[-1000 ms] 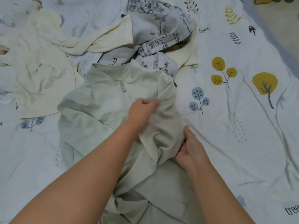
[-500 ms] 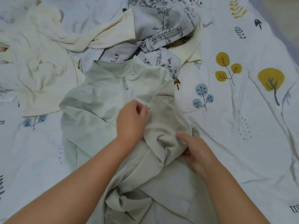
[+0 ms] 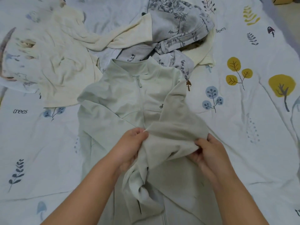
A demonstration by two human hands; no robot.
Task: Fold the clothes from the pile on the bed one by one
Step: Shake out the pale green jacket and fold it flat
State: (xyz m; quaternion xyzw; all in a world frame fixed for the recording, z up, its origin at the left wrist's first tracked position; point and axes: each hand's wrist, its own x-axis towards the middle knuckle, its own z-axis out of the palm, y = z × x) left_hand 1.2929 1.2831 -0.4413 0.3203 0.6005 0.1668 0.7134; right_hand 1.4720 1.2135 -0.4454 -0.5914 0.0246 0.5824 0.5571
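Note:
A pale green zip-up jacket (image 3: 123,98) lies front-up on the bed, collar away from me. Its right sleeve (image 3: 177,124) is bunched across the front, over part of a small black logo. My left hand (image 3: 129,146) pinches the sleeve's left edge. My right hand (image 3: 209,151) grips the same sleeve at its right edge, so the cloth is stretched between both hands. Behind the jacket sits the pile: a cream garment (image 3: 53,62) and a grey floral-print garment (image 3: 177,25).
The bed is covered by a white sheet (image 3: 253,143) printed with trees, leaves and mushrooms. Another cream piece (image 3: 204,57) pokes out under the floral garment. A strip of floor and a yellow box (image 3: 285,0) show at the top right corner.
Both hands have drawn toward me with the sleeve. My left hand slid down from the chest area, and my right hand took hold of the sleeve's right edge, spreading the cloth.

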